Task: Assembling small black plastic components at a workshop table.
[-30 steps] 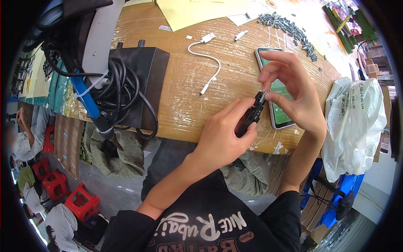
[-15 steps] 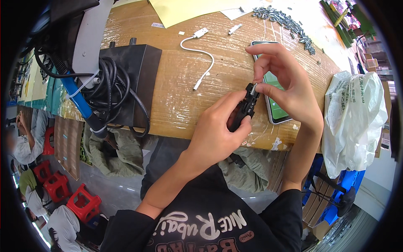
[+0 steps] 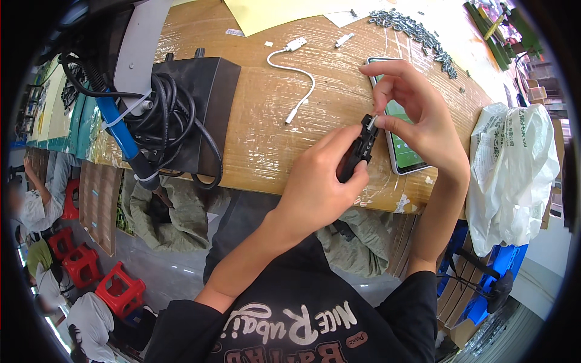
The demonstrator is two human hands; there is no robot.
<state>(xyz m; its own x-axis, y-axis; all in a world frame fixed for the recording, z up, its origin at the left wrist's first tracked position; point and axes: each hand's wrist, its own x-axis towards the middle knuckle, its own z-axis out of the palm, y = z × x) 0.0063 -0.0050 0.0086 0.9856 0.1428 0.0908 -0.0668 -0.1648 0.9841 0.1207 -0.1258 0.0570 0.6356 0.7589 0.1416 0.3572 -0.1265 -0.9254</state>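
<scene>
My left hand [image 3: 315, 184] is wrapped round a small black plastic device [image 3: 363, 147], tilted with its upper end away from me. At that end, the thumb and forefinger of my right hand [image 3: 420, 118] pinch a tiny silvery piece [image 3: 375, 121] against the device; its exact kind is too small to make out. The other right fingers are raised and curled. Beneath the right hand lies a phone [image 3: 407, 158] with a green lit screen, partly covered. A short white USB cable [image 3: 312, 77] rests on the table to the left of the device.
Many small dark metal parts [image 3: 417, 33] lie heaped at the far right, with a small white connector [image 3: 344, 40] nearer. A black box [image 3: 221, 103] with coiled cable and a blue-handled tool [image 3: 118, 130] stand left. A white plastic bag [image 3: 511, 175] hangs at the table's right edge.
The view has shifted slightly, so the table's things sit a little further right. Both hands keep their grip on the device and the tiny piece, with the device turned slightly.
</scene>
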